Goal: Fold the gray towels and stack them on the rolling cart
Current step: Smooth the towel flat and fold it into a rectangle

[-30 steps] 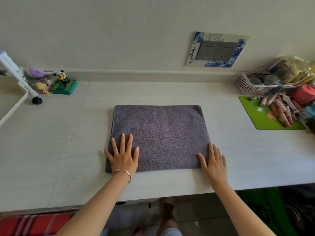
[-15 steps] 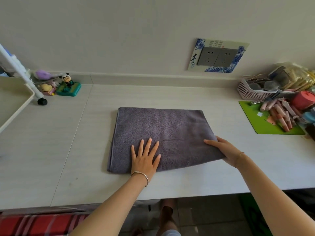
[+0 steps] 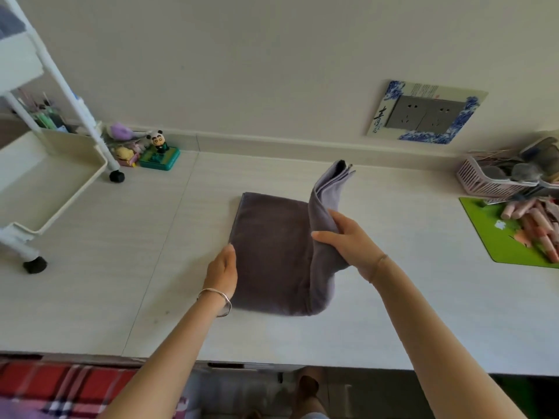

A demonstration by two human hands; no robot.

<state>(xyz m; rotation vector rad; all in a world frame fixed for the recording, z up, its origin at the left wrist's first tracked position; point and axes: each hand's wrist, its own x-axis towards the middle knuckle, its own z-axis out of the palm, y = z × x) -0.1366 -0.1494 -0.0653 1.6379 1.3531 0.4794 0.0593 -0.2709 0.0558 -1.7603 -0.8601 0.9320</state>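
Head view looks down on a pale table where we have the gray towel lying near the middle, well apart from the rolling cart, which stands on the table's far left with its black wheels on the tabletop. The towel's left part lies flat, while its right part stands up off the table in a folded flap whose layered edges point toward the wall. Our right hand grips that raised flap about halfway up, thumb on the side facing us and fingers wrapped round the cloth. Our left hand rests at the towel's left edge with its fingers stretched forward and touching the cloth; it holds nothing that we can see. A silver bracelet sits on the left wrist. Behind the cart's leg, against the wall, stands a small panda figure on a green base. A double wall socket with a blue-patterned frame is on the wall to the right. At the far right a pink basket sits beside a green mat with pink tubes heaped on it. Below the table's near edge a red plaid cloth shows.
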